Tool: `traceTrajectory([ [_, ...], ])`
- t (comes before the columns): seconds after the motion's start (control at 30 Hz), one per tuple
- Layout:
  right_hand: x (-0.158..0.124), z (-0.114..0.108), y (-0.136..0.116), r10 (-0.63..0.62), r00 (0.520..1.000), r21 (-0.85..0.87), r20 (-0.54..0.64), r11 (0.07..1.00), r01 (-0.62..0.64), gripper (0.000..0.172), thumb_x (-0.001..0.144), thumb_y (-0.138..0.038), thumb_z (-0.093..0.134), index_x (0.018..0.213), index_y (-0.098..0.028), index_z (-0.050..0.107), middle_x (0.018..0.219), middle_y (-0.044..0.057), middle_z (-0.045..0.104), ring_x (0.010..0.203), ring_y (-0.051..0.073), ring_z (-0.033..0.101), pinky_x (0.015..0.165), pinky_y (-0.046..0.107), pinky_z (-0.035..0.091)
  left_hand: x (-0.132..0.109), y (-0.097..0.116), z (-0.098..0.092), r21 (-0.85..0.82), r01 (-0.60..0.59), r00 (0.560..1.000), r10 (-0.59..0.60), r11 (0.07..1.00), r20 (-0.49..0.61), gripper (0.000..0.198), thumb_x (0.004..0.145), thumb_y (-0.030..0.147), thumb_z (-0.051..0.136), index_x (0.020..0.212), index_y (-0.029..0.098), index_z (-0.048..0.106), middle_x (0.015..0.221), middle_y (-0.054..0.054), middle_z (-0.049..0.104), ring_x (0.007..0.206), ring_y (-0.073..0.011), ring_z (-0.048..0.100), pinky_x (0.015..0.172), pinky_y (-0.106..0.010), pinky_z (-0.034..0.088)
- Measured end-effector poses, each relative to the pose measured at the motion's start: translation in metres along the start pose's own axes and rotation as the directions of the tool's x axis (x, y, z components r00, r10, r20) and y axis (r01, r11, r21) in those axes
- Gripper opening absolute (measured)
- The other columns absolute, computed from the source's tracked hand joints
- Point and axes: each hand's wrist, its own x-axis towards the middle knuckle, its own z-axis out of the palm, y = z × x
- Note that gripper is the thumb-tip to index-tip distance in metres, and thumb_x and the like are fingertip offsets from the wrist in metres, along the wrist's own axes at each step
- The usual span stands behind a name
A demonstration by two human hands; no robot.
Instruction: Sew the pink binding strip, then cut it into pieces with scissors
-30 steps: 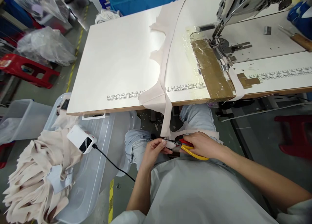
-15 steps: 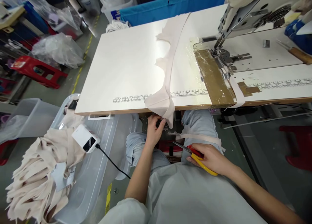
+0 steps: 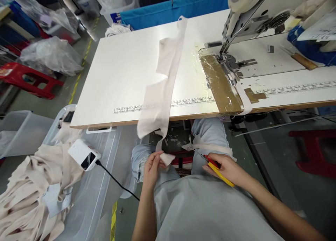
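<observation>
My left hand (image 3: pixel 152 167) pinches the lower end of a pale pink fabric piece (image 3: pixel 160 97) over my lap. The rest of that piece runs up across the white sewing table (image 3: pixel 112 69) and hangs over its front edge. My right hand (image 3: pixel 225 167) is closed around scissors (image 3: pixel 219 174) with yellow and red handles, above my right thigh. Their blades point toward my left, and I cannot tell whether they are apart. A narrow pale strip (image 3: pixel 212 148) lies across my right thigh, near the scissor tips.
The sewing machine (image 3: pixel 233 59) stands at the right with another strip (image 3: pixel 244 99) hanging from it. A wooden-handled awl (image 3: pixel 303 61) lies behind. At left, a clear plastic bin (image 3: pixel 91 199) bears a fabric heap (image 3: pixel 31 192) and a white power bank (image 3: pixel 84 155). A red stool (image 3: pixel 28 80) stands beyond.
My left hand has drawn the fabric end down toward my lap, and the piece has slid nearer across the table and spread. My right hand still holds the scissors. The view has shifted slightly right.
</observation>
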Motion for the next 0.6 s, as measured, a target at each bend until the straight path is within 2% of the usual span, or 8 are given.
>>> traceTrajectory([
  [0.07, 0.003, -0.001, -0.008, -0.012, 1.000, -0.001, 0.004, 1.000, 0.012, 0.039, 0.087, -0.053, 0.050, 0.066, -0.025, 0.033, 0.058, -0.004, 0.044, 0.053, 0.016, 0.042, 0.051, 0.027, 0.030, -0.007, 0.018, 0.016, -0.151, -0.004, 0.983, 0.032, 0.989, 0.180, 0.051, 0.084, 0.054, 0.063, 0.122, 0.020, 0.062, 0.108, -0.010, 0.071, 0.095, -0.0226, 0.068, 0.077, -0.031, 0.055],
  [0.1, 0.004, -0.001, -0.012, -0.019, 1.000, -0.002, 0.001, 1.000, 0.019, 0.038, 0.087, -0.052, 0.049, 0.066, -0.025, 0.033, 0.058, -0.003, 0.044, 0.053, 0.016, 0.043, 0.052, 0.027, 0.031, -0.008, 0.026, 0.022, -0.161, -0.021, 0.974, 0.056, 0.987, 0.220, 0.050, 0.084, 0.052, 0.065, 0.123, 0.022, 0.062, 0.113, -0.010, 0.070, 0.100, -0.0228, 0.067, 0.080, -0.031, 0.055],
  [0.2, -0.001, 0.000, -0.021, -0.035, 0.999, -0.006, -0.016, 0.999, 0.035, 0.037, 0.087, -0.051, 0.049, 0.066, -0.025, 0.032, 0.058, -0.004, 0.044, 0.053, 0.016, 0.042, 0.052, 0.028, 0.031, -0.007, 0.044, 0.033, 0.070, -0.178, 0.976, 0.167, 0.982, 0.138, 0.030, 0.084, 0.050, 0.067, 0.091, 0.021, 0.071, 0.090, -0.006, 0.069, 0.080, -0.0174, 0.063, 0.071, -0.026, 0.050],
  [0.27, -0.008, 0.003, -0.024, -0.031, 0.999, -0.014, -0.023, 0.999, 0.031, 0.037, 0.087, -0.051, 0.049, 0.066, -0.025, 0.032, 0.058, -0.003, 0.045, 0.053, 0.015, 0.042, 0.051, 0.028, 0.031, -0.006, 0.050, 0.035, 0.194, -0.293, 0.956, 0.286, 0.936, 0.062, 0.034, 0.083, 0.052, 0.067, 0.071, 0.020, 0.069, 0.084, -0.006, 0.064, 0.071, -0.0145, 0.057, 0.064, -0.024, 0.047],
  [0.33, -0.017, 0.006, -0.027, -0.016, 0.999, -0.026, -0.031, 1.000, 0.015, 0.038, 0.087, -0.052, 0.049, 0.066, -0.025, 0.032, 0.058, -0.003, 0.045, 0.053, 0.015, 0.041, 0.051, 0.027, 0.030, -0.008, 0.054, 0.034, 0.156, -0.332, 0.943, 0.326, 0.930, 0.059, 0.037, 0.082, 0.054, 0.068, 0.069, 0.019, 0.068, 0.086, -0.006, 0.064, 0.064, -0.0120, 0.054, 0.057, -0.024, 0.044],
  [0.43, -0.030, 0.010, -0.031, 0.005, 0.999, -0.038, -0.040, 0.999, -0.007, 0.041, 0.087, -0.054, 0.050, 0.066, -0.025, 0.032, 0.058, -0.004, 0.043, 0.053, 0.015, 0.040, 0.050, 0.027, 0.030, -0.015, 0.061, 0.033, -0.041, -0.182, 0.963, 0.186, 0.982, 0.194, 0.042, 0.081, 0.060, 0.066, 0.076, 0.019, 0.063, 0.060, 0.000, 0.062, 0.043, -0.0087, 0.047, 0.045, -0.022, 0.039],
  [0.5, -0.036, 0.010, -0.033, 0.008, 0.999, -0.047, -0.051, 0.999, -0.010, 0.041, 0.087, -0.055, 0.050, 0.066, -0.024, 0.033, 0.058, -0.004, 0.042, 0.054, 0.014, 0.038, 0.050, 0.027, 0.031, -0.020, 0.064, 0.033, -0.135, -0.063, 0.955, 0.099, 0.989, 0.280, 0.046, 0.077, 0.063, 0.069, 0.081, 0.018, 0.061, 0.049, 0.002, 0.060, 0.040, -0.0113, 0.054, 0.045, -0.022, 0.043],
  [0.6, -0.038, 0.009, -0.035, 0.000, 0.997, -0.073, -0.078, 0.997, -0.006, 0.042, 0.087, -0.057, 0.049, 0.066, -0.024, 0.034, 0.058, -0.004, 0.043, 0.054, 0.014, 0.038, 0.050, 0.026, 0.030, -0.024, 0.067, 0.035, -0.213, 0.015, 0.946, 0.056, 0.977, 0.320, 0.052, 0.070, 0.063, 0.076, 0.086, 0.016, 0.062, 0.065, -0.006, 0.073, 0.060, -0.0205, 0.072, 0.057, -0.027, 0.056],
])
